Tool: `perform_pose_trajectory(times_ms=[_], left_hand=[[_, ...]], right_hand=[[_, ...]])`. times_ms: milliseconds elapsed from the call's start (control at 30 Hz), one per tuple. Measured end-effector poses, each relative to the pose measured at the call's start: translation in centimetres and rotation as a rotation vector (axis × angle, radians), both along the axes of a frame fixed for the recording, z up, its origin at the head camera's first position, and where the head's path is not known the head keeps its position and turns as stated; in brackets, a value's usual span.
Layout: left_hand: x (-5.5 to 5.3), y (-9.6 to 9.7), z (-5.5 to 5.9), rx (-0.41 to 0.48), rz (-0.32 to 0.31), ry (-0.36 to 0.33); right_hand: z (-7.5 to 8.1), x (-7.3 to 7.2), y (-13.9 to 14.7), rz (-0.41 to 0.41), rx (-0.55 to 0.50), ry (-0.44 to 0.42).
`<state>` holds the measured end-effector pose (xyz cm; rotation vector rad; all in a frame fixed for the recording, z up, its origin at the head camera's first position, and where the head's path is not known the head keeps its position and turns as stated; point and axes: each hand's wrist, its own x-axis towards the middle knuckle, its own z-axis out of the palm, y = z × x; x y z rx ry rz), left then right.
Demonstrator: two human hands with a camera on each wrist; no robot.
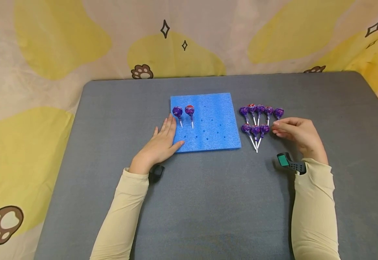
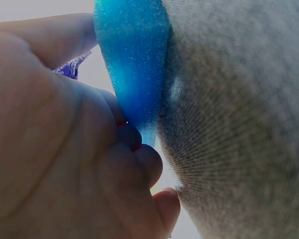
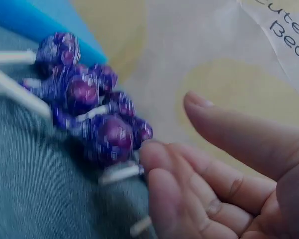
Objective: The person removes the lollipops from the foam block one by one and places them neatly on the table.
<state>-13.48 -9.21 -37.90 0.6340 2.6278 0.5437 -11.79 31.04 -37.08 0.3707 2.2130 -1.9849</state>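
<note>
My left hand (image 1: 158,146) rests along the left edge of a blue foam board (image 1: 218,104), its thumb at the near left corner. In the left wrist view the fingers touch the side of the foam (image 2: 137,64). Two purple-wrapped lollipops (image 1: 189,110) stand stick-down in the board's left part. Beside the rightmost of the loose lollipops (image 1: 255,130), my right hand (image 1: 297,133) hovers with thumb and fingers apart. Seen from the right wrist, the fingertips are close to a lollipop head (image 3: 114,139); whether they touch it I cannot tell.
Small holes dot the board in rows. The loose lollipops lie in two groups right of the board, white sticks pointing toward the near side. A grey table (image 1: 208,213) carries everything, with a patterned cloth (image 1: 202,36) behind it.
</note>
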Motion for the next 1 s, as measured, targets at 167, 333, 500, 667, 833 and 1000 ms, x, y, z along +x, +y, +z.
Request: perform_pose_trajectory(times_ms=[167, 333, 500, 667, 833, 1000], left_hand=[[0.1, 0.0, 0.2, 0.004, 0.001, 0.000], [0.1, 0.0, 0.2, 0.002, -0.001, 0.001], [0.2, -0.1, 0.3, 0.001, 0.006, -0.002], [0.2, 0.0, 0.1, 0.003, 0.006, -0.004], [0.1, 0.0, 0.0, 0.000, 0.007, 0.000], [0.1, -0.1, 0.1, -0.006, 0.014, -0.009]], right_hand=[[0.4, -0.2, -1.8, -0.013, -0.122, 0.089], [0.3, -0.7, -5.3, 0.034, -0.168, 0.156], [-0.2, -1.4, -9.3, 0.140, -0.195, 0.151], [-0.5, -2.3, -12.3, 0.212, -0.165, 0.144], [-0.3, -3.0, -14.3, 0.249, -0.128, 0.154], [-0.1, -3.7, -16.4, 0.268, -0.130, 0.151]])
